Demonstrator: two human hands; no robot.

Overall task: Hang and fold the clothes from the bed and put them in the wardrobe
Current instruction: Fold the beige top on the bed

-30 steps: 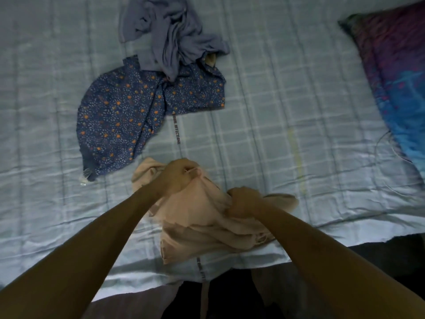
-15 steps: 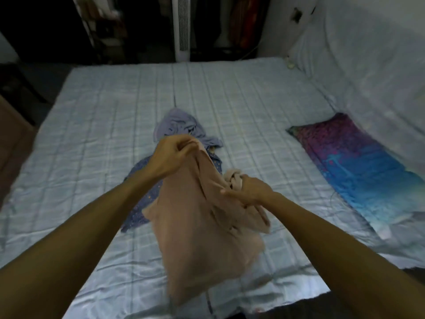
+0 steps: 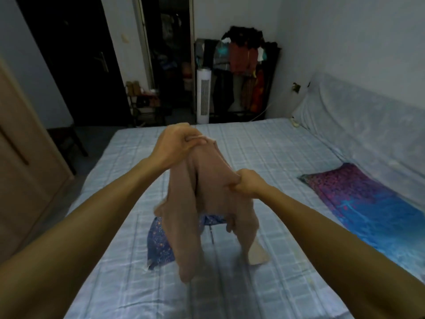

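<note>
L hand (image 3: 174, 147), R hand (image 3: 249, 183) gripping 1 beige garment (image 3: 213, 171), fingers (image 3: 195, 141) clamped; 1 floral garment (image 3: 158, 245) lying on bed (image 3: 264, 153).

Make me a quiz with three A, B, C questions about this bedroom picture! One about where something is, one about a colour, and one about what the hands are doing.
1. Where is the blue flowered garment?
A) on the bed, behind the held-up garment
B) on the floor
C) on a hanger

2. What colour is the held-up garment?
A) green
B) beige
C) black

3. How is it held?
A) lying flat, untouched
B) by one hand only
C) gripped by the left hand and the right hand

Answers: A, it lies on the bed, partly hidden; B, the cloth looks pinkish beige; C, the fingers of both hands curl into the fabric.
</note>
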